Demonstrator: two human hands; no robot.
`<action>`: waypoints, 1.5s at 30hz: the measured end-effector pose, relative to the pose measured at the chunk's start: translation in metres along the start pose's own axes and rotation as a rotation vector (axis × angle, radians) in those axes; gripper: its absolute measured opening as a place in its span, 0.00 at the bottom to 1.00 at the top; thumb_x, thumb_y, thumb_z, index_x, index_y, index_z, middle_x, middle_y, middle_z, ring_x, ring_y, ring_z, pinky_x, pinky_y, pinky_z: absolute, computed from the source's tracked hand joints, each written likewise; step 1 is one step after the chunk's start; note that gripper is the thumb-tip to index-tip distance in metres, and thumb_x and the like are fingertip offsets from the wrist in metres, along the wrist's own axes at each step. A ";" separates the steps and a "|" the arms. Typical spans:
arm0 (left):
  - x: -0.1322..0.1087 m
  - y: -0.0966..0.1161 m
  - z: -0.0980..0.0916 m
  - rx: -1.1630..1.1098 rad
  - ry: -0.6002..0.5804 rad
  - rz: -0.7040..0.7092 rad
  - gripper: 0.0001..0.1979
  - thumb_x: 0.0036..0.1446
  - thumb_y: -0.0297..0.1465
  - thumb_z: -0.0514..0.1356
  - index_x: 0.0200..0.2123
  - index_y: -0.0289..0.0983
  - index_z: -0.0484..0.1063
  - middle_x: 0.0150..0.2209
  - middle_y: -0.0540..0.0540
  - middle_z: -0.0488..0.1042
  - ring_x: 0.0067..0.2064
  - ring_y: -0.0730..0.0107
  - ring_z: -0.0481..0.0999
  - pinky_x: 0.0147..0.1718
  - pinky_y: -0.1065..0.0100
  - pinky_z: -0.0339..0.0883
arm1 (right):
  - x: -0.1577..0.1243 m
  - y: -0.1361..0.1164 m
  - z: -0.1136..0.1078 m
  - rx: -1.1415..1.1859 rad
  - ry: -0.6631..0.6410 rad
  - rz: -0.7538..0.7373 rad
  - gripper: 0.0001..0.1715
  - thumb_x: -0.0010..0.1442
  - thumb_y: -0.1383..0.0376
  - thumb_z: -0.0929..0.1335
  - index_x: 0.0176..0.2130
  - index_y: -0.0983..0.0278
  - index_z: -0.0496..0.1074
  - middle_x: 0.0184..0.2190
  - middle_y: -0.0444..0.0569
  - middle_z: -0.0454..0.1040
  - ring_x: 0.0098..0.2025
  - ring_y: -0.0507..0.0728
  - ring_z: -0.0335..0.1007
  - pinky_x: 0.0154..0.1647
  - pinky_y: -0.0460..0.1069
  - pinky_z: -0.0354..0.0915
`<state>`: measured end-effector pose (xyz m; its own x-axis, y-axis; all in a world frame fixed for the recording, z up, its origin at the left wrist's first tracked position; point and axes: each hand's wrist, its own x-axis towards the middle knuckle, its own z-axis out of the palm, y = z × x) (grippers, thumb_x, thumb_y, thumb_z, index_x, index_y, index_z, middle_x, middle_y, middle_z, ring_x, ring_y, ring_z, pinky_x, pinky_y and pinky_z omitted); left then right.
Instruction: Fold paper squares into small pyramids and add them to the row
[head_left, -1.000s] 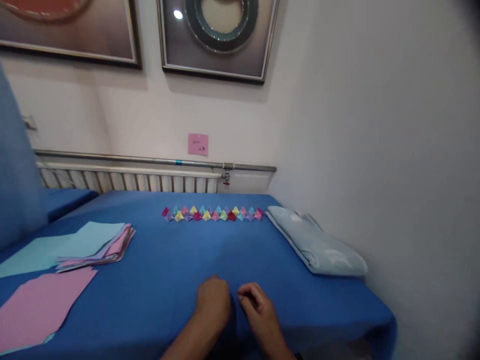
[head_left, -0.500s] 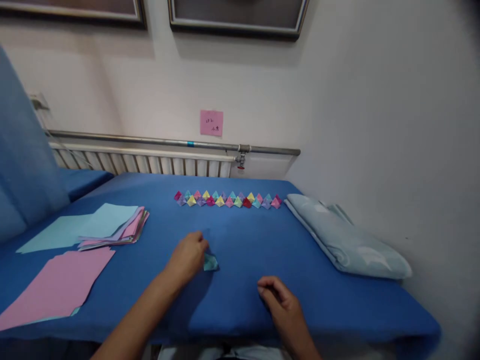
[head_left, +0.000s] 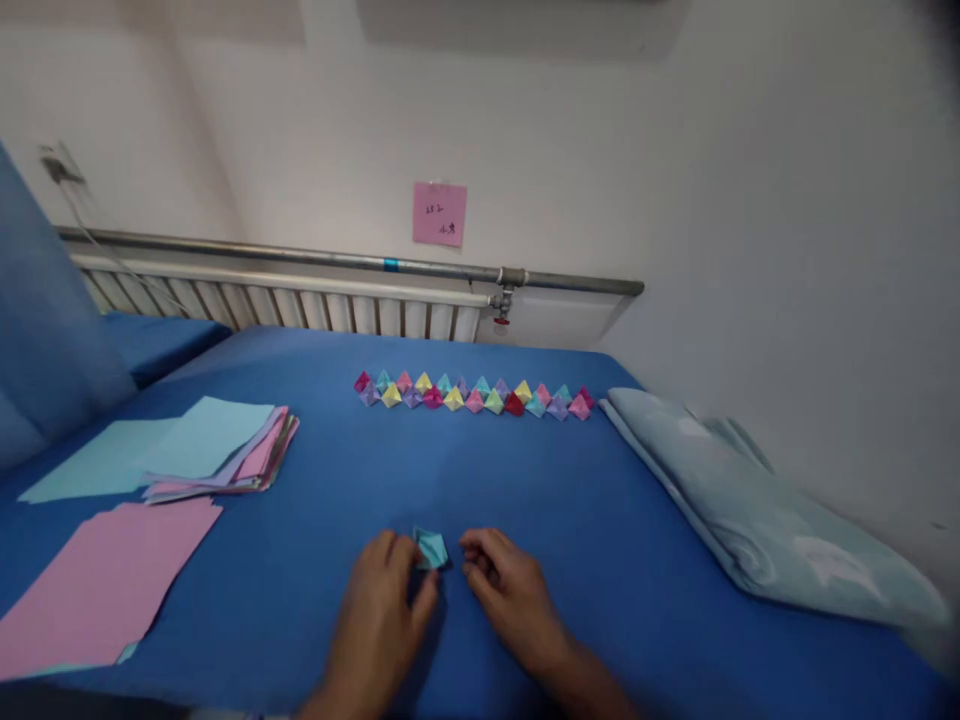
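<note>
Near the front of a blue-covered surface (head_left: 345, 470), the left hand (head_left: 379, 595) and right hand (head_left: 510, 590) face each other. Half a second ago they were farther apart; now they have drawn together about a small teal folded paper (head_left: 433, 549), putting it within reach of both. The left fingers touch its left edge, thumb just below; they cover that side, so whether they pinch cannot be told. The right hand is loosely curled, fingertips slightly apart, nothing visible between them. Farther off, pink sheets (head_left: 105, 585) and a paper stack (head_left: 210, 437) lie left, a folded pale cloth (head_left: 697, 480) right. Beyond run a zigzag band of coloured folded pieces (head_left: 474, 402) and a radiator (head_left: 300, 284). Handwriting on the wall's pink note (head_left: 439, 213) is too small to read.
</note>
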<state>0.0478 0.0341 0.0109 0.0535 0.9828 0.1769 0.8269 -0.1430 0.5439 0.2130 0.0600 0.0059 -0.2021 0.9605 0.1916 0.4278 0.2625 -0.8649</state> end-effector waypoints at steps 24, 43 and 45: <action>0.087 -0.064 -0.052 0.055 -0.073 0.064 0.11 0.57 0.26 0.49 0.32 0.39 0.71 0.36 0.47 0.70 0.37 0.69 0.70 0.38 0.69 0.64 | 0.043 0.014 -0.041 0.036 -0.065 0.059 0.06 0.53 0.61 0.66 0.29 0.57 0.73 0.24 0.45 0.73 0.24 0.54 0.67 0.26 0.46 0.63; 0.125 -0.083 -0.046 -0.011 -0.096 -0.171 0.06 0.53 0.29 0.53 0.29 0.39 0.70 0.28 0.52 0.68 0.29 0.73 0.68 0.30 0.72 0.59 | 0.157 0.037 0.005 -0.085 -0.041 -0.087 0.10 0.56 0.65 0.61 0.29 0.60 0.71 0.26 0.45 0.71 0.26 0.53 0.65 0.29 0.47 0.62; 0.133 -0.090 -0.054 0.023 -0.022 -0.212 0.06 0.53 0.29 0.54 0.30 0.39 0.71 0.28 0.51 0.68 0.29 0.73 0.68 0.30 0.72 0.59 | 0.155 0.037 0.004 -0.097 -0.056 -0.092 0.10 0.56 0.65 0.61 0.29 0.60 0.70 0.27 0.45 0.71 0.26 0.53 0.65 0.29 0.47 0.63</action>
<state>-0.0501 0.1712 0.0300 -0.1106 0.9930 0.0423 0.8334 0.0694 0.5483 0.1939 0.2184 0.0022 -0.2921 0.9259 0.2397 0.4880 0.3598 -0.7952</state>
